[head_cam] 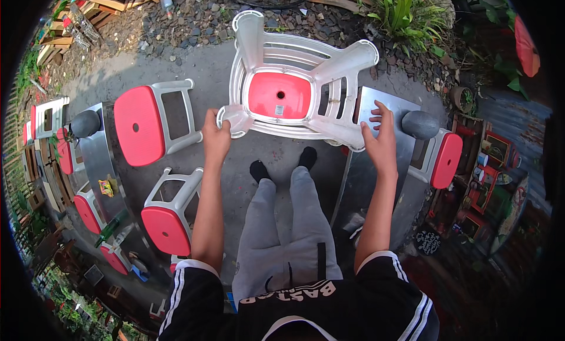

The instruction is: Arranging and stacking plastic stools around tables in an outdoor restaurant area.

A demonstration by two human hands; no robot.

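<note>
A white plastic stool with a red seat is in front of me, its underside and hollow legs facing up towards me. My left hand grips the end of its near left leg. Beside the near right leg, my right hand is spread, with its fingers apart over the metal table; nothing is held in it. A round grey object lies on that table, just right of my right hand. Left of my left hand stands another red-topped stool, with a second one nearer my body.
A metal table is on my right. Another metal table on the left bears a grey round object, a yellow packet and a green bottle. More red-topped stools stand around both tables. Loose stones and plants lie beyond the concrete.
</note>
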